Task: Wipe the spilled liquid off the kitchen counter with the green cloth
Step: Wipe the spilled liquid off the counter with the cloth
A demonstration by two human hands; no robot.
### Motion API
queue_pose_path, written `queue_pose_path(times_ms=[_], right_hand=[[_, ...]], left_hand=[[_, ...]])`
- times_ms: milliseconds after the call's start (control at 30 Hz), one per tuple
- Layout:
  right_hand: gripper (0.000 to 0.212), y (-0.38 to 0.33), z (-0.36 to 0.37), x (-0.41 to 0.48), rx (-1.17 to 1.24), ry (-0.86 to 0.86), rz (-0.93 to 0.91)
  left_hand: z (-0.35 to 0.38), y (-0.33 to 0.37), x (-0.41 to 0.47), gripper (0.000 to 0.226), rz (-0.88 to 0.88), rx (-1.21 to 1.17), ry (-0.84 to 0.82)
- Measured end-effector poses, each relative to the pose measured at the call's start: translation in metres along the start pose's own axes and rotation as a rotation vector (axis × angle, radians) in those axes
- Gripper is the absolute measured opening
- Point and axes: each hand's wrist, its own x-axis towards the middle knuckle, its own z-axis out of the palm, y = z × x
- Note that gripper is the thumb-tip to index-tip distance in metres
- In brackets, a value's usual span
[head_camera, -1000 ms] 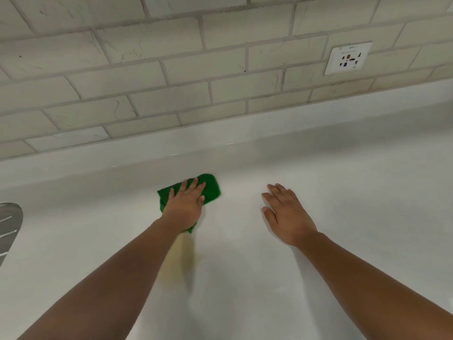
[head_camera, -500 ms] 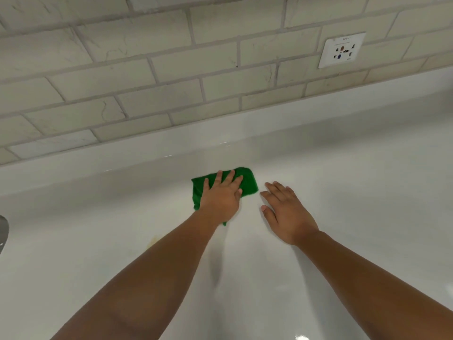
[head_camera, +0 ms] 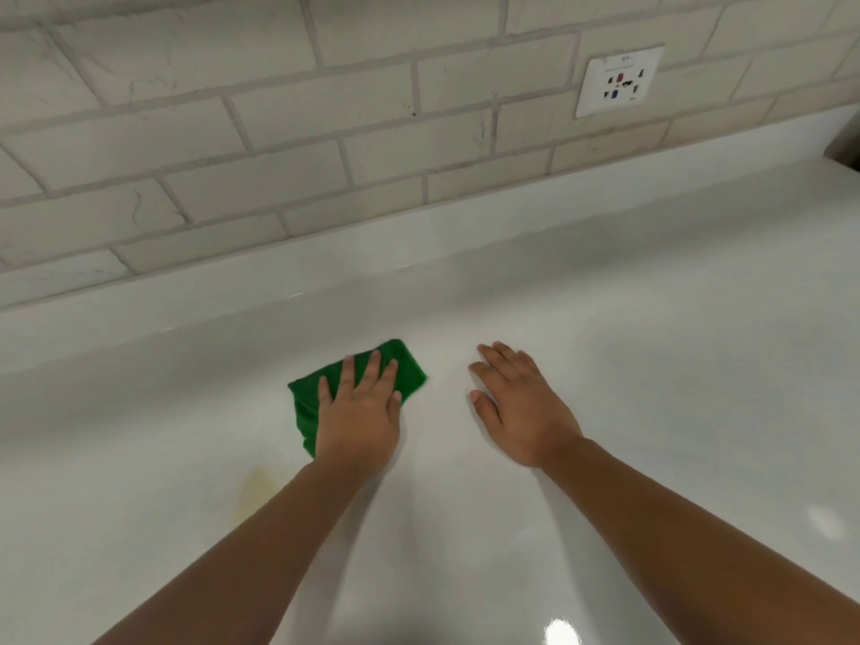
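Two bare hands lie flat on the white kitchen counter [head_camera: 651, 365], palms down. Furthest left among the task's things is a faint yellowish smear of spilled liquid [head_camera: 256, 488], on the counter just beside the left forearm and nearer the camera than the cloth. Next comes the green cloth [head_camera: 405, 365], folded and lying flat on the counter a little way out from the low white upstand at the back. The left hand [head_camera: 360, 418] presses down on it with fingers spread wide and straight, not curled around the fabric; cloth shows past the fingertips and along the hand's left side. To the right, apart from the cloth with bare counter between them, the right hand [head_camera: 521, 412] rests open on the surface, fingers extended and close together, holding nothing. Behind, pale brick-pattern tiles [head_camera: 279, 109] cover the wall, with a white wall socket [head_camera: 619, 81] set into them at upper right
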Motion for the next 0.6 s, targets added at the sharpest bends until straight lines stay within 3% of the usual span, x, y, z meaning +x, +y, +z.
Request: queue_pose_path(times_ms=[233, 400, 600], right_hand=[[0.060, 0.002, 0.002, 0.001, -0.002, 0.023, -0.005], [0.052, 0.003, 0.001, 0.003, 0.000, 0.041, -0.014], [0.049, 0.000, 0.001, 0.005, -0.046, 0.034, -0.004]], left_hand=[[-0.005, 0.037, 0.077, 0.051, 0.193, -0.056, -0.017], [-0.016, -0.014, 0.125, 0.051, 0.045, -0.066, 0.024], [-0.019, -0.104, 0.092, 0.053, -0.199, -0.082, 0.080]])
